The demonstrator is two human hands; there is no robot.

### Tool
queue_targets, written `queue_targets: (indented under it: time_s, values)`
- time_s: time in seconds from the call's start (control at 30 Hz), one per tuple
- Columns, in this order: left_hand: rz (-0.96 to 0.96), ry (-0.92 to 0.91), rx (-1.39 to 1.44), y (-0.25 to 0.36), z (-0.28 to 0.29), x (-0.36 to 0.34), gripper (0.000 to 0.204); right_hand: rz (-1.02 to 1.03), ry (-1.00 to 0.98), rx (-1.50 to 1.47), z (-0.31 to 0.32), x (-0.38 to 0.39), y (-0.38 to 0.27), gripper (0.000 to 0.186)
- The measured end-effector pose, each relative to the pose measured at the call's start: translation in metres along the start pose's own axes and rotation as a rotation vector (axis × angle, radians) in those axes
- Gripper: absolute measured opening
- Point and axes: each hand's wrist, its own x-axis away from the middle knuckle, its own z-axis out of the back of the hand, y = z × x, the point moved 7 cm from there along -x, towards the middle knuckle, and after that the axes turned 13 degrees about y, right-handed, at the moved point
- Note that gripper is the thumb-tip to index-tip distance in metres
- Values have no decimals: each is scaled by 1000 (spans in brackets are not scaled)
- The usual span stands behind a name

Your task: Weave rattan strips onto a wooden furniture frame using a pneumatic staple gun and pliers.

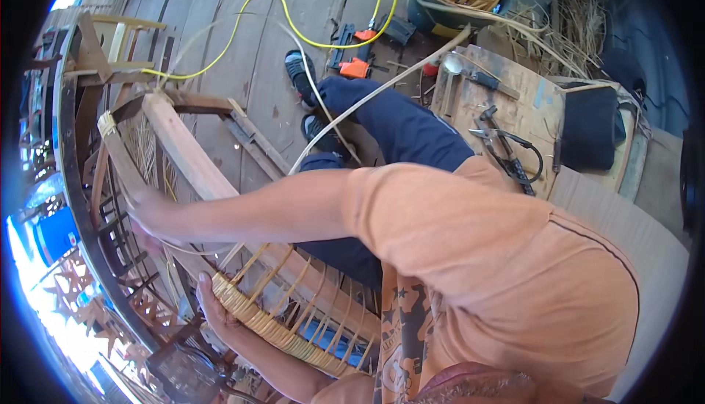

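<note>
A wooden furniture frame (187, 147) lies across the left and lower middle. Pale rattan strands are wound closely round its lower rail (272, 327), with spaced strands crossing to the other bar. My left hand (214, 305) is closed round this rail at the end of the winding, thumb up along its side. Farther along the bare part of the rail is my right hand (150, 213), blurred, its fingers mostly hidden. Close to it a thin strand makes a small loop. A long loose rattan strand (382, 88) runs from the upper right, passing behind my right forearm.
A yellow hose (239, 26) curves over the plank floor to an orange-and-black tool (356, 66). A basin (422, 0) holds coiled rattan. Pliers (485, 132), a hammer (481, 78) and a black cloth-like item (590, 126) lie on a wooden board. Wooden frames crowd the left.
</note>
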Motion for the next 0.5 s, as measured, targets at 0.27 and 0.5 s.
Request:
queue_targets:
  time_s: [0.27,0.5]
  values:
    - [-68,39,-16,-4,10,0,52,-14,103,1420,202,-73,-69,52]
    - [-24,-2,-5,4,-2,2,55,-26,318,1614,480,111,-150,38]
